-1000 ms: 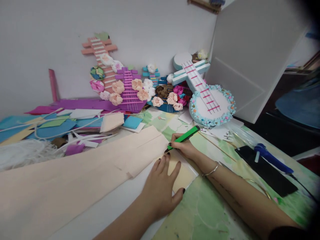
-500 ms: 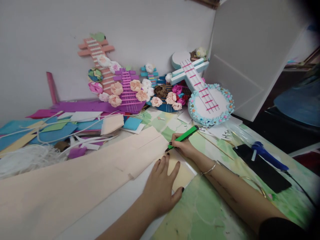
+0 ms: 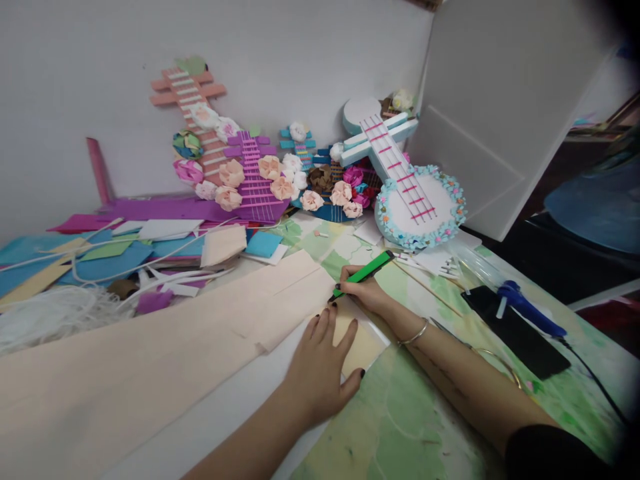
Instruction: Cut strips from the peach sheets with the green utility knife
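My left hand (image 3: 320, 367) lies flat with fingers spread, pressing down a pale cream sheet (image 3: 367, 347) at the corner of a white board. My right hand (image 3: 367, 290) is closed around a green craft knife (image 3: 364, 273), its tip touching the far edge of that cream sheet, just beyond my left fingertips. A long peach foam sheet (image 3: 150, 360) stretches to the left of both hands. A thin bangle sits on my right wrist.
Decorated foam guitars with paper flowers (image 3: 260, 180) lean against the wall; a white round one with blue trim (image 3: 417, 207) stands at right. Coloured paper scraps and white cord (image 3: 100, 260) lie at left. A blue glue gun (image 3: 530, 310) rests on a black mat at right.
The view has drifted slightly; both hands keep their places, with the knife tip staying at the sheet's far edge.
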Demonstrator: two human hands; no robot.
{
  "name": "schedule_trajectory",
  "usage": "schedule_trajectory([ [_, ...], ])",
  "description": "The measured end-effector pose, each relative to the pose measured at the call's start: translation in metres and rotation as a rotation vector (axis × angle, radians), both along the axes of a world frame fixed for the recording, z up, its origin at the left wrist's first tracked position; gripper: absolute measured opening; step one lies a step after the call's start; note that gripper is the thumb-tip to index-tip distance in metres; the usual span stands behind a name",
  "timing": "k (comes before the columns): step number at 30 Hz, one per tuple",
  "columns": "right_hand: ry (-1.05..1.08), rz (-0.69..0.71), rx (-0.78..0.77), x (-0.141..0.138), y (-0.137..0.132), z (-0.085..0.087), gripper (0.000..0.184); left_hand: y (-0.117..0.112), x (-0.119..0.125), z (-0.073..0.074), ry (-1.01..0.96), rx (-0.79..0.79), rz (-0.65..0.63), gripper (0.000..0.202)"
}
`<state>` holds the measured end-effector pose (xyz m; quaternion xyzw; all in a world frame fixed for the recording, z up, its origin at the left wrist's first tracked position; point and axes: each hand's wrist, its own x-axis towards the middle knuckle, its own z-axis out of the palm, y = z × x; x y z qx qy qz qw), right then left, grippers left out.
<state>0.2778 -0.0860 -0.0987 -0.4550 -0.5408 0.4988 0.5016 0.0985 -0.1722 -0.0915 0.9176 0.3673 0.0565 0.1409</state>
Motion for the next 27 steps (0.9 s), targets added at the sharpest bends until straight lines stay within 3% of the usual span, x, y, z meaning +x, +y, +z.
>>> schedule_trajectory([
  [6,0.041,-0.012,0.013,0.0015,0.0040,-0.0075,0.024,-0.0003,0.0008,-0.0024,0.000,0.009,0.004,0.073],
  [27,0.130,0.011,-0.021,0.0035,0.0071,-0.0081,0.023,-0.0008,0.0010,-0.0061,-0.001,0.004,0.007,0.074],
])
